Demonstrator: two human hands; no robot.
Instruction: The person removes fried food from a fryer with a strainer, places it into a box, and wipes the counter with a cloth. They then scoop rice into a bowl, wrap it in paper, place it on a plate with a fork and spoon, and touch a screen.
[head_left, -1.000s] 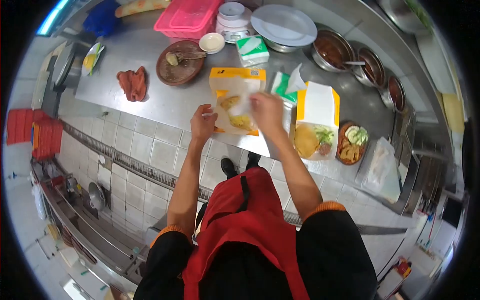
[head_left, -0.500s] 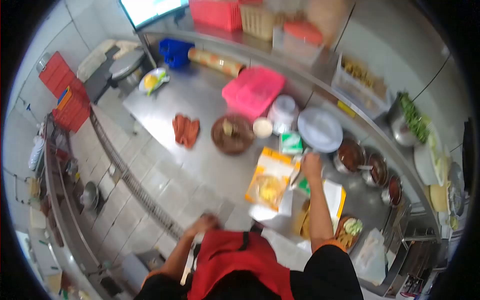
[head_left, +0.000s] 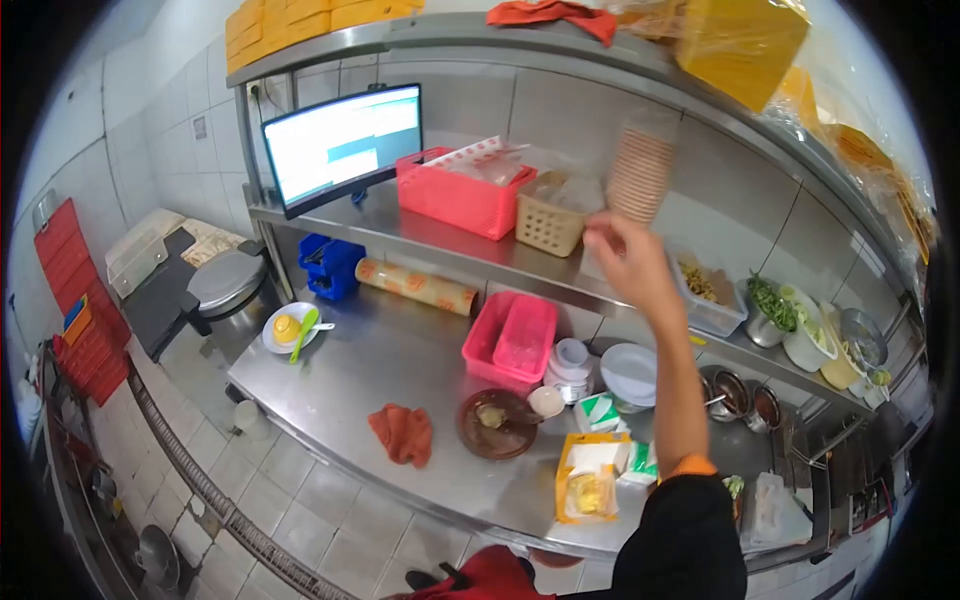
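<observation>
My right hand point(head_left: 628, 262) is raised at the upper shelf, beside the right end of a beige basket point(head_left: 550, 228) and below a tall stack of thin, ribbed brownish pieces point(head_left: 643, 165). Its fingers are loosely bent, and I see nothing held in them. My left hand is out of view. Below the right forearm, an orange-edged open carton point(head_left: 570, 508) lies on the counter, holding yellow food in clear wrap point(head_left: 590, 493). Green-and-white packets point(head_left: 598, 411) lie beside it. A round brown board point(head_left: 470, 440) carries a small pale lump.
A steel counter point(head_left: 360, 350) holds a rust-coloured cloth point(head_left: 403, 435), a pink bin point(head_left: 485, 365), a plate with yellow food point(head_left: 272, 340), a patterned roll point(head_left: 420, 287) and sauce pots point(head_left: 732, 392). A pink basket point(head_left: 455, 200) and monitor point(head_left: 345, 150) stand on the shelf.
My right hand has risen from the carton on the counter to the shelf. My left hand has left the view. The camera has tilted up, showing more shelving.
</observation>
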